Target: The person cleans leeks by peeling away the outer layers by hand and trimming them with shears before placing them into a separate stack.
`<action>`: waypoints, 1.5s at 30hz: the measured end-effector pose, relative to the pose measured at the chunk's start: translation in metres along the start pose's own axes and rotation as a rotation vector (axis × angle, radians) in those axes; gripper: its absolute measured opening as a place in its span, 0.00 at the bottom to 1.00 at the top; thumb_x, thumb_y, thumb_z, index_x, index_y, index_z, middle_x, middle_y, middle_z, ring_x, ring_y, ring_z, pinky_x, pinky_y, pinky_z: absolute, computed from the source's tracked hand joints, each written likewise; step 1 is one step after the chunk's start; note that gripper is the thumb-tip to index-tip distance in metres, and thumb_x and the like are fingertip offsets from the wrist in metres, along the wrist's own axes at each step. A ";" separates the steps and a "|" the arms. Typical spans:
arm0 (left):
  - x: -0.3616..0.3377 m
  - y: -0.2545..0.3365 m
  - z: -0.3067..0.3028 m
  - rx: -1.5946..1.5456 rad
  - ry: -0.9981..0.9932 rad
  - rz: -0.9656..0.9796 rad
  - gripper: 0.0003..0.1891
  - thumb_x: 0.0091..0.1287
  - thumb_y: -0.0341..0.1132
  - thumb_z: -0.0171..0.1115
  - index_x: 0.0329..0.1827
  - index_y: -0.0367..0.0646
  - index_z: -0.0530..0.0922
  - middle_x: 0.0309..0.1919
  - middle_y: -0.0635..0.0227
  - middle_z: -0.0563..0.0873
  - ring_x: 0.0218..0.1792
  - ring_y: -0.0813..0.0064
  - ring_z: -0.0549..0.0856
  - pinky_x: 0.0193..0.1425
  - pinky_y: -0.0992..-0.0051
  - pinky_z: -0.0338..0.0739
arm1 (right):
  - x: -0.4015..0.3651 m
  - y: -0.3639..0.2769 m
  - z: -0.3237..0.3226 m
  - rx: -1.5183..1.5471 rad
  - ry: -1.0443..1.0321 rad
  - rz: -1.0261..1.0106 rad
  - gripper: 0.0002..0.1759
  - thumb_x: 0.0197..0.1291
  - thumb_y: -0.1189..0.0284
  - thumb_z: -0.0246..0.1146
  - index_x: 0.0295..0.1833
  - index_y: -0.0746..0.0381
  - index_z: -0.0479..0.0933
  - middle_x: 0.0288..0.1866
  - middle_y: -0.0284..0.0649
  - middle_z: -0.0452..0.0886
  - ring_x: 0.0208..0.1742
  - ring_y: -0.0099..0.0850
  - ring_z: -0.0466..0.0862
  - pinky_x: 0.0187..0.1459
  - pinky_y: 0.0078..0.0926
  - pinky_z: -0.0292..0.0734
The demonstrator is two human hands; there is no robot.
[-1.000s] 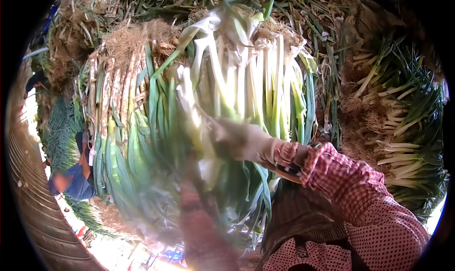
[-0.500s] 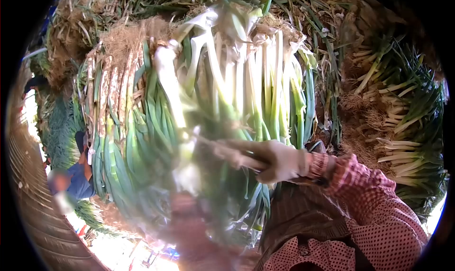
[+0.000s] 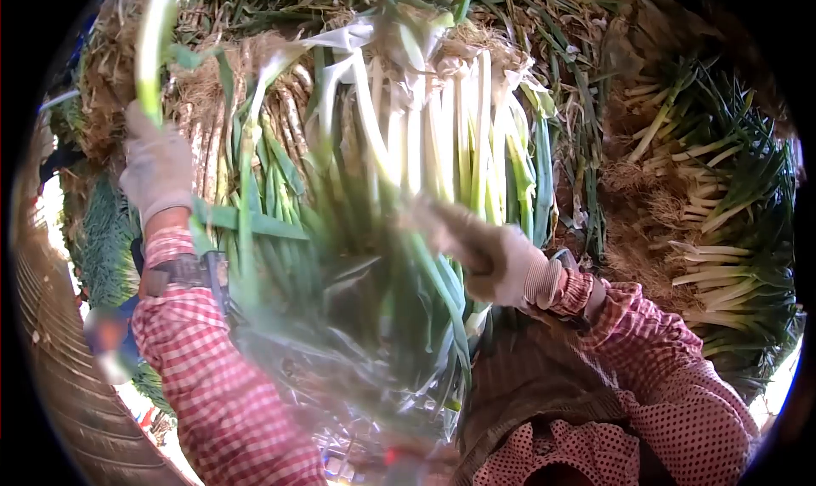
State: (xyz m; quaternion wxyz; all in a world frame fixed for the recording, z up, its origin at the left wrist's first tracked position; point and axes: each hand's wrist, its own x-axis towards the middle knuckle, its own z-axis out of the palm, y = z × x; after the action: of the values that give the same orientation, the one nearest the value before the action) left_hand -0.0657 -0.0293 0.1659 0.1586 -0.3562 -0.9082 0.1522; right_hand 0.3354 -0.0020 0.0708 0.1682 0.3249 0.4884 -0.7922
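Note:
My left hand (image 3: 160, 170), in a pale glove, is raised at the upper left. Its fingers are wrapped round a large green onion (image 3: 153, 56) with its white shaft pointing up. Green leaves (image 3: 255, 222) trail to the right below this hand. My right hand (image 3: 501, 265), also gloved, is over the leafy part of a row of cleaned green onions (image 3: 442, 137). Its fingers point left, but motion smears their tips, so I cannot make out whether they grip anything. Clear plastic film (image 3: 340, 316) lies over the lower leaves.
Unpeeled green onions (image 3: 200, 146) with brown sheaths and roots lie behind my left hand. More onions (image 3: 722, 265) are heaped at the right, roots facing inward. Leaf scraps (image 3: 552, 44) cover the back. A ribbed curved surface (image 3: 59, 333) borders the left, near a blurred person (image 3: 110, 333).
My left hand has swung up and left from the blurred lower middle with the green onion. My right hand has shifted slightly up, its fingers still pointing left.

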 end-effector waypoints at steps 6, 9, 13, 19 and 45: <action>-0.113 0.098 0.062 -0.369 -0.550 -0.003 0.27 0.71 0.34 0.54 0.74 0.41 0.66 0.59 0.36 0.82 0.61 0.37 0.83 0.68 0.48 0.77 | 0.010 0.018 -0.026 -0.002 0.265 -0.318 0.55 0.55 0.87 0.58 0.89 0.56 0.44 0.81 0.53 0.67 0.74 0.37 0.76 0.63 0.25 0.84; -0.171 0.117 0.156 -0.754 -0.587 -0.156 0.30 0.71 0.35 0.66 0.74 0.38 0.68 0.60 0.43 0.84 0.57 0.51 0.87 0.64 0.55 0.80 | 0.041 0.037 -0.028 -0.216 0.353 -0.446 0.55 0.54 0.80 0.65 0.88 0.58 0.48 0.75 0.53 0.76 0.60 0.38 0.87 0.58 0.28 0.86; -0.191 0.157 0.183 -0.614 -0.704 -0.052 0.25 0.74 0.40 0.66 0.69 0.37 0.75 0.59 0.54 0.87 0.56 0.63 0.86 0.62 0.63 0.80 | 0.084 0.022 -0.035 -0.252 0.418 -0.238 0.54 0.60 0.81 0.67 0.87 0.61 0.45 0.77 0.52 0.71 0.56 0.36 0.87 0.54 0.25 0.89; -0.186 0.163 0.176 -0.789 -0.871 -0.131 0.16 0.63 0.29 0.70 0.54 0.34 0.84 0.37 0.59 0.91 0.35 0.66 0.90 0.39 0.68 0.84 | 0.077 0.022 -0.029 -0.403 0.335 -0.164 0.52 0.62 0.80 0.66 0.87 0.61 0.46 0.76 0.51 0.71 0.54 0.37 0.87 0.52 0.26 0.89; -0.224 0.110 0.142 -1.043 -1.278 -0.353 0.23 0.60 0.36 0.74 0.56 0.31 0.81 0.46 0.60 0.87 0.47 0.67 0.83 0.60 0.68 0.75 | 0.081 0.051 -0.016 -0.366 0.412 -0.086 0.44 0.68 0.78 0.60 0.86 0.60 0.48 0.61 0.50 0.81 0.37 0.37 0.87 0.37 0.31 0.88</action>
State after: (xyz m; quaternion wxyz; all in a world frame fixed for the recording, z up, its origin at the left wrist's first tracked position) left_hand 0.0991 -0.1312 -0.0454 -0.5491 -0.0821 -0.8196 -0.1413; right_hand 0.3115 -0.0073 -0.0236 0.0876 0.4225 0.6604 -0.6145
